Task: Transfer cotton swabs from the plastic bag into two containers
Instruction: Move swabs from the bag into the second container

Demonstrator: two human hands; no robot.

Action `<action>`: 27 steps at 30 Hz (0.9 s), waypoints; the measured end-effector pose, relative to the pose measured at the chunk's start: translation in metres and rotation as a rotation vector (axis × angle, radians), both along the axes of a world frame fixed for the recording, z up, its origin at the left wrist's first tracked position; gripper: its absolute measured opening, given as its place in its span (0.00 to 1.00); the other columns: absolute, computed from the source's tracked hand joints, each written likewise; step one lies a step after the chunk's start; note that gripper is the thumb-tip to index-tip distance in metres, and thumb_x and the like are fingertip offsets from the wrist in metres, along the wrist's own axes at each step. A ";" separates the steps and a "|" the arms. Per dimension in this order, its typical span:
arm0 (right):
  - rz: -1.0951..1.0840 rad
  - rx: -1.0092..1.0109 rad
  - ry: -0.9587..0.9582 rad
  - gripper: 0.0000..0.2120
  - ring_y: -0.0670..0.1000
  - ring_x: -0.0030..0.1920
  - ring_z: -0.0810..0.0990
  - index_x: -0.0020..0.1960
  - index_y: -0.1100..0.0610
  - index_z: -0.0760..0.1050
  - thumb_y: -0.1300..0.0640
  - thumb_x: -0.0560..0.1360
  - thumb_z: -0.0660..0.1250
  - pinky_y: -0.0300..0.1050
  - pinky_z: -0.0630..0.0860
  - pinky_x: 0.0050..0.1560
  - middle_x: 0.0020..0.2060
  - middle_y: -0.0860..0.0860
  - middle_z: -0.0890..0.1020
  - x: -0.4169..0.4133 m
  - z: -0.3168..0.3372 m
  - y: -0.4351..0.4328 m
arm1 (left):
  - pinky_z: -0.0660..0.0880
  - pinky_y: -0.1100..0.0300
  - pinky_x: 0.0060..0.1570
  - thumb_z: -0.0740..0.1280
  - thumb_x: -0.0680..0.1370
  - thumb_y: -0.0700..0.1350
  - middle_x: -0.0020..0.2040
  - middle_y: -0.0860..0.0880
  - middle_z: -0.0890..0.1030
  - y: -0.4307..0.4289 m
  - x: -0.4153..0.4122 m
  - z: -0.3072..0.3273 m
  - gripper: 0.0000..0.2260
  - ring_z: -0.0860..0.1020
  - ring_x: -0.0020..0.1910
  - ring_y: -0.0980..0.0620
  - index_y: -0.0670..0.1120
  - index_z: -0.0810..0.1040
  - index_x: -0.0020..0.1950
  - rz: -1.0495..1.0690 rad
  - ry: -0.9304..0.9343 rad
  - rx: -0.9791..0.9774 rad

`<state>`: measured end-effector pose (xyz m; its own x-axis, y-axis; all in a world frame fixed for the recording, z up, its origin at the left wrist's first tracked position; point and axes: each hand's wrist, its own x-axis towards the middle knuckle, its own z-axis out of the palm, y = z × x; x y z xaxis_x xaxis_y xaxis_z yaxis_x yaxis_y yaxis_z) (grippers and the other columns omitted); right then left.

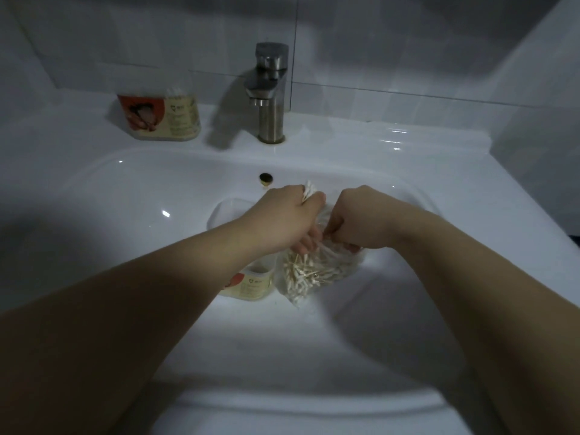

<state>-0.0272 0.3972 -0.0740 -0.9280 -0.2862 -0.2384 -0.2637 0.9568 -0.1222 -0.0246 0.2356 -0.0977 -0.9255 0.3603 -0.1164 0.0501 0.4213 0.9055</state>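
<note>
Left hand (288, 215): fingers curled round a bunch of cotton swabs (309, 191), tips poking out top. Right hand (364, 221): fingers pinching the plastic bag (317, 274) at its mouth, over the sink (125, 189) basin, more swabs inside. Near container (254, 285) just beside bag, under my left forearm. Far container (160, 117) back left, by the tap (270, 98).

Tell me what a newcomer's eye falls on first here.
First come the two bare hands meeting over the white ceramic sink basin: the left hand grips a bunch of white cotton swabs, the right hand pinches the clear plastic bag packed with more. A labelled clear plastic container sits in the basin beside the bag, and a matching container stands on the ledge left of the steel faucet.
</note>
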 end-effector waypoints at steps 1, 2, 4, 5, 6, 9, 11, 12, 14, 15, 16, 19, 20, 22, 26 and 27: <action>-0.003 -0.020 0.030 0.13 0.41 0.33 0.77 0.49 0.46 0.87 0.59 0.73 0.67 0.38 0.74 0.39 0.18 0.35 0.74 0.000 0.001 0.001 | 0.84 0.54 0.37 0.55 0.86 0.54 0.38 0.46 0.87 -0.001 -0.001 0.000 0.16 0.86 0.35 0.45 0.45 0.76 0.51 0.014 0.013 -0.022; -0.010 -0.042 0.062 0.13 0.39 0.32 0.76 0.49 0.46 0.87 0.60 0.72 0.67 0.35 0.72 0.37 0.18 0.36 0.73 -0.001 0.002 0.002 | 0.83 0.57 0.34 0.55 0.86 0.54 0.37 0.47 0.87 -0.002 -0.002 0.001 0.15 0.86 0.34 0.45 0.47 0.76 0.50 0.031 0.027 -0.044; -0.030 -0.095 0.109 0.14 0.38 0.30 0.74 0.48 0.46 0.87 0.60 0.72 0.67 0.30 0.68 0.33 0.19 0.35 0.73 -0.001 0.005 0.005 | 0.80 0.60 0.30 0.55 0.85 0.54 0.39 0.46 0.87 -0.003 -0.003 0.001 0.14 0.86 0.34 0.46 0.50 0.75 0.47 0.055 0.046 -0.100; -0.039 -0.128 0.126 0.15 0.37 0.29 0.74 0.49 0.46 0.87 0.61 0.73 0.66 0.28 0.67 0.32 0.22 0.35 0.74 -0.001 0.007 0.006 | 0.79 0.61 0.29 0.55 0.85 0.54 0.40 0.45 0.87 -0.004 -0.003 0.000 0.14 0.86 0.33 0.46 0.51 0.75 0.47 0.060 0.045 -0.127; -0.048 -0.166 0.143 0.15 0.35 0.28 0.75 0.49 0.46 0.87 0.61 0.73 0.66 0.25 0.67 0.32 0.25 0.34 0.75 -0.001 0.009 0.007 | 0.78 0.61 0.28 0.54 0.85 0.54 0.41 0.44 0.87 -0.005 -0.003 -0.001 0.14 0.86 0.33 0.46 0.51 0.74 0.46 0.060 0.045 -0.153; -0.075 -0.267 0.200 0.15 0.37 0.35 0.79 0.50 0.47 0.87 0.63 0.74 0.65 0.26 0.71 0.37 0.39 0.40 0.84 -0.001 0.012 0.008 | 0.77 0.61 0.29 0.53 0.85 0.55 0.40 0.45 0.87 -0.005 -0.005 -0.003 0.16 0.85 0.31 0.48 0.49 0.76 0.49 0.054 0.079 -0.226; -0.106 -0.312 0.230 0.17 0.40 0.39 0.81 0.48 0.47 0.87 0.64 0.73 0.64 0.26 0.71 0.37 0.41 0.43 0.85 -0.002 0.013 0.009 | 0.81 0.58 0.32 0.54 0.85 0.55 0.40 0.45 0.87 -0.005 -0.007 -0.004 0.15 0.85 0.32 0.47 0.48 0.76 0.54 0.061 0.087 -0.226; -0.123 -0.323 0.237 0.17 0.40 0.40 0.80 0.47 0.46 0.87 0.64 0.73 0.64 0.24 0.70 0.36 0.40 0.43 0.84 -0.002 0.013 0.010 | 0.83 0.55 0.34 0.54 0.85 0.54 0.41 0.45 0.87 -0.005 -0.007 -0.004 0.14 0.86 0.34 0.46 0.48 0.75 0.55 0.067 0.078 -0.206; -0.159 -0.347 0.240 0.18 0.39 0.40 0.80 0.44 0.45 0.86 0.65 0.72 0.63 0.23 0.68 0.32 0.38 0.42 0.83 -0.003 0.015 0.012 | 0.84 0.53 0.36 0.54 0.85 0.54 0.43 0.45 0.87 -0.005 -0.007 -0.003 0.13 0.86 0.37 0.44 0.50 0.74 0.55 0.074 0.053 -0.170; -0.176 -0.371 0.238 0.18 0.39 0.39 0.80 0.42 0.44 0.85 0.65 0.72 0.63 0.23 0.68 0.31 0.36 0.40 0.83 -0.002 0.016 0.013 | 0.84 0.53 0.36 0.54 0.85 0.54 0.43 0.45 0.87 -0.005 -0.006 -0.002 0.12 0.87 0.38 0.43 0.51 0.75 0.53 0.081 0.035 -0.156; -0.191 -0.396 0.237 0.18 0.38 0.38 0.80 0.41 0.44 0.84 0.65 0.72 0.63 0.23 0.68 0.30 0.33 0.39 0.82 -0.002 0.017 0.013 | 0.84 0.55 0.35 0.55 0.85 0.54 0.43 0.46 0.87 -0.005 -0.005 -0.001 0.12 0.87 0.38 0.43 0.52 0.74 0.49 0.092 0.020 -0.142; -0.227 -0.460 0.243 0.17 0.33 0.34 0.78 0.39 0.43 0.84 0.64 0.72 0.64 0.21 0.65 0.29 0.26 0.35 0.80 -0.003 0.018 0.015 | 0.78 0.58 0.30 0.55 0.85 0.54 0.41 0.47 0.86 -0.005 -0.004 0.002 0.14 0.84 0.35 0.45 0.52 0.73 0.44 0.145 0.031 -0.110; -0.233 -0.477 0.247 0.17 0.31 0.34 0.77 0.40 0.43 0.84 0.64 0.72 0.64 0.21 0.65 0.29 0.26 0.32 0.79 -0.003 0.018 0.015 | 0.77 0.57 0.32 0.55 0.85 0.53 0.39 0.47 0.85 -0.005 -0.005 0.003 0.16 0.82 0.35 0.45 0.50 0.74 0.41 0.167 0.077 -0.124; -0.242 -0.509 0.253 0.16 0.29 0.34 0.76 0.39 0.43 0.84 0.63 0.73 0.65 0.21 0.65 0.29 0.28 0.28 0.78 -0.003 0.019 0.016 | 0.73 0.52 0.38 0.54 0.86 0.53 0.34 0.46 0.78 -0.004 -0.007 0.006 0.22 0.76 0.35 0.42 0.45 0.71 0.36 0.220 0.199 -0.149; -0.232 -0.619 0.257 0.15 0.37 0.33 0.80 0.39 0.45 0.85 0.62 0.74 0.66 0.28 0.70 0.34 0.31 0.36 0.82 -0.002 0.017 0.017 | 0.80 0.43 0.53 0.57 0.85 0.57 0.45 0.39 0.83 -0.005 -0.009 0.007 0.24 0.82 0.46 0.40 0.38 0.80 0.48 0.272 0.259 -0.043; -0.222 -0.653 0.262 0.14 0.38 0.31 0.79 0.40 0.46 0.85 0.62 0.74 0.66 0.30 0.71 0.35 0.30 0.37 0.82 -0.001 0.017 0.016 | 0.80 0.42 0.54 0.58 0.85 0.57 0.46 0.40 0.84 -0.005 -0.009 0.005 0.23 0.83 0.48 0.41 0.39 0.81 0.50 0.244 0.252 -0.030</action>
